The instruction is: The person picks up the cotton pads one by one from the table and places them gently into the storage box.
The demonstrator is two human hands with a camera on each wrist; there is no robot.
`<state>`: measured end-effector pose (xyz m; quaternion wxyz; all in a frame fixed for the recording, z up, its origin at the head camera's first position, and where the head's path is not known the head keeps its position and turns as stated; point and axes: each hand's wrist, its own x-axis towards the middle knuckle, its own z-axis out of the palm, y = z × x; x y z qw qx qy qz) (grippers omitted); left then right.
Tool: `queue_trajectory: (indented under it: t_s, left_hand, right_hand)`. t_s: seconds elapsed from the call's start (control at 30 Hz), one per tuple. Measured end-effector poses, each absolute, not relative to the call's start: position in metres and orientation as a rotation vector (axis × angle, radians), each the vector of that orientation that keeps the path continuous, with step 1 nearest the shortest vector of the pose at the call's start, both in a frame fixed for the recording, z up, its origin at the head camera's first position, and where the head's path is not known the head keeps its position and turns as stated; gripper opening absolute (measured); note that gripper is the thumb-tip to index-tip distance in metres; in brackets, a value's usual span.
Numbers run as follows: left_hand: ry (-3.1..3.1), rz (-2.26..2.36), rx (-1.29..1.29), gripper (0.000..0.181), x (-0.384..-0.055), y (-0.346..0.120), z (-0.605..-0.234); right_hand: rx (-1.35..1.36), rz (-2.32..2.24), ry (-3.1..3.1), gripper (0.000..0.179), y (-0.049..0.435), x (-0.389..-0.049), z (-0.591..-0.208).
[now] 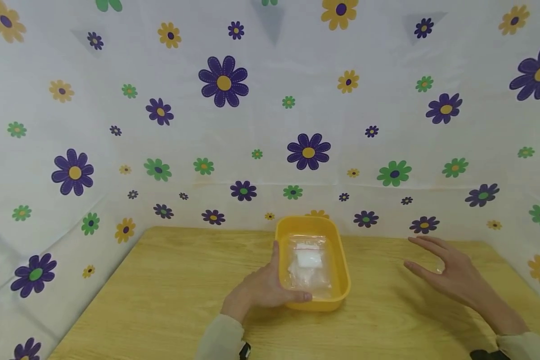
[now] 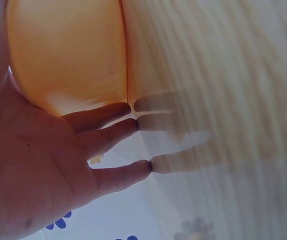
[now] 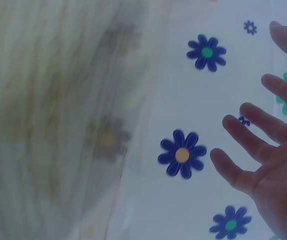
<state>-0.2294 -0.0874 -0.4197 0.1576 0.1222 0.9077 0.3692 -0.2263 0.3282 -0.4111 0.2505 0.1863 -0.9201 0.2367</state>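
Observation:
A yellow plastic tub (image 1: 345, 285) stands toward the back of the wooden table, a little right of the middle. In it lies a clear zip bag (image 1: 322, 285) with a red seal line and white contents. My left hand (image 1: 267, 287) holds the tub at its near left corner, thumb across the front rim and fingers along the left side. In the left wrist view the tub's outer wall (image 2: 71, 50) sits between thumb and fingers, the fingertips down at the tabletop. My right hand (image 1: 454, 272) hovers over the right of the table, fingers spread, holding nothing.
The wood-grain table (image 1: 171, 300) reaches back to a white cloth (image 1: 261, 120) printed with purple, yellow and green flowers, which hangs behind it and along both sides.

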Motion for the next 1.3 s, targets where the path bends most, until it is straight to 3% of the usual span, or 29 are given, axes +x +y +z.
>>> queue_trajectory:
  t_s: [0.53, 1.3]
  left_hand:
    - [2.58, 1.045, 0.357, 0.144, -0.23, -0.087, -0.418]
    - [2.592, 1.031, 0.336, 0.144, -0.229, -0.088, -0.42]
  right_hand:
    - [0.3, 0.669, -2.59, 0.057, 0.397, -0.216, -0.417]
    - [0.106, 0.586, -3.021, 0.068, 0.448, -0.242, -0.433]
